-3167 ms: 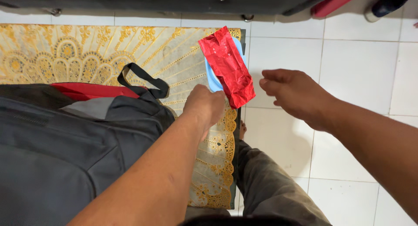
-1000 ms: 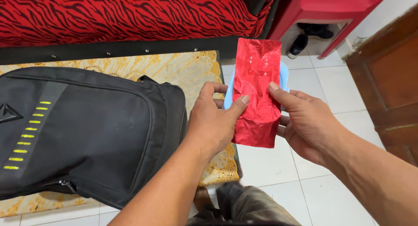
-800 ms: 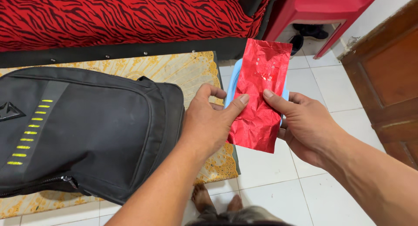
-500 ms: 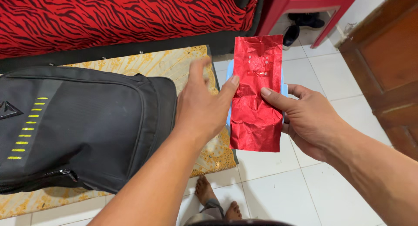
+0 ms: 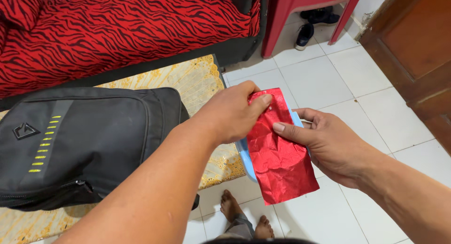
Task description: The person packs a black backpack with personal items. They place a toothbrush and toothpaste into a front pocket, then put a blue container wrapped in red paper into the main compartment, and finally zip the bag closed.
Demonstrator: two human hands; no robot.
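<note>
A crinkled red foil packet point(image 5: 279, 159) lies flat on a light blue plastic piece point(image 5: 245, 155), both held over the white tiled floor. My right hand point(image 5: 329, 147) grips them from the right, thumb pressed on the foil's middle. My left hand point(image 5: 231, 113) pinches the packet's top edge between thumb and fingers. A black backpack point(image 5: 89, 140) with yellow stripes lies to the left on a gold patterned mat point(image 5: 197, 82).
A sofa with a red and black striped cover point(image 5: 122, 27) runs along the top. A red plastic chair point(image 5: 305, 4) stands over dark shoes point(image 5: 305, 35). A brown wooden door point(image 5: 413, 46) is at right. My bare feet point(image 5: 244, 213) are below.
The packet has tipped from upright to lying flatter and lower. My left hand moved from its left side up to its top edge. The view shifted, showing more sofa.
</note>
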